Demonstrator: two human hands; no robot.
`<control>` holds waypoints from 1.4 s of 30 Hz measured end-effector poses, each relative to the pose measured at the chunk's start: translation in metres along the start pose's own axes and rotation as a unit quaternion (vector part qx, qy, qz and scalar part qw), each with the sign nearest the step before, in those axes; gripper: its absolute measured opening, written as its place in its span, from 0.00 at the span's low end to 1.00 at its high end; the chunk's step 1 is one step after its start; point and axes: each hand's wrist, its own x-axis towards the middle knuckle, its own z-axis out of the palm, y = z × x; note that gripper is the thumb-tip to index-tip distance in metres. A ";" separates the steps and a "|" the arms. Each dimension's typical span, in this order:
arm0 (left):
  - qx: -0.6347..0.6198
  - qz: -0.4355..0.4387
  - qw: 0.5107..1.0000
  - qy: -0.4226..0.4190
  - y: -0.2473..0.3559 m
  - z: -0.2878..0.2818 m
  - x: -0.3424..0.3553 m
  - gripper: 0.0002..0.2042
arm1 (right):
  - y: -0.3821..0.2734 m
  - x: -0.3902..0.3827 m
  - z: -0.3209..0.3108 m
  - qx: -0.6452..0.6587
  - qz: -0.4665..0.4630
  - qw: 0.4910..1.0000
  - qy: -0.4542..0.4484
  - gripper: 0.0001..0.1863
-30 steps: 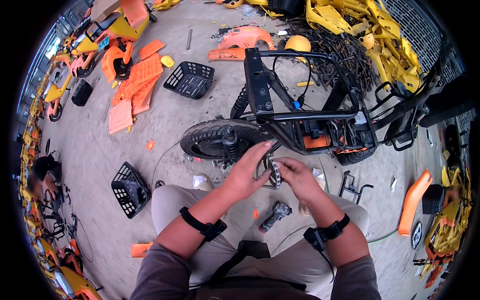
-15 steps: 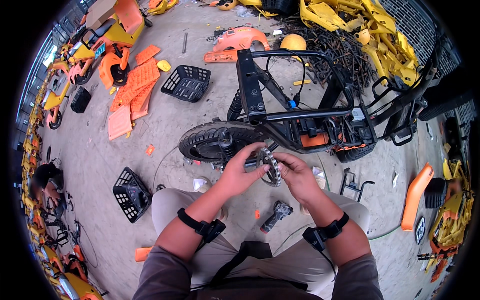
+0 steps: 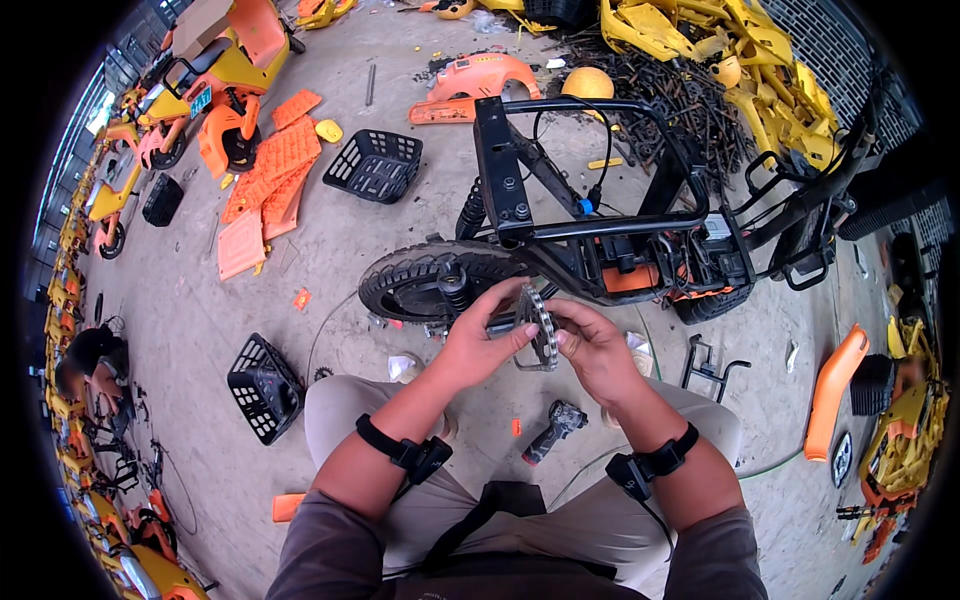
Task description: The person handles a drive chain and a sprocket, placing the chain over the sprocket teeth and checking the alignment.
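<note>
Between my hands, above the floor and just in front of the wheel, is a metal chain sprocket [image 3: 546,335] held nearly edge-on, with chain-like links along its rim. My left hand [image 3: 480,342] grips its left side, thumb across the face and fingers behind. On the right side, the thumb and fingers of my right hand [image 3: 597,350] pinch the rim. Beyond them stands a stripped scooter frame [image 3: 610,232] of black tube, its rear wheel [image 3: 385,290] lying just past my left hand. A cordless power tool [image 3: 556,428] rests on the floor between my legs.
Black baskets [image 3: 265,390] [image 3: 375,165] lie left and far left. Orange panels [image 3: 270,175] are stacked beyond. Yellow covers [image 3: 780,90] and dark metal parts [image 3: 660,120] heap up at the far right. A black bracket [image 3: 708,370] and an orange panel [image 3: 836,392] lie right. Another person [image 3: 100,370] crouches far left.
The sprocket has turned slightly in my hands and now shows more edge-on. My fingers have shifted a little on its rim. The surroundings look the same.
</note>
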 end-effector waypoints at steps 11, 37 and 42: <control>-0.027 0.006 0.999 0.021 -0.001 -0.001 0.001 0.28 | -0.004 -0.002 0.002 -0.067 -0.015 0.998 -0.005 0.20; -0.011 0.042 0.994 0.105 -0.003 0.005 0.004 0.16 | -0.001 -0.004 0.006 -0.049 -0.025 0.999 0.004 0.17; -0.024 -0.053 0.984 0.169 0.006 0.003 -0.011 0.10 | 0.007 -0.004 0.005 -0.033 -0.010 0.999 0.010 0.20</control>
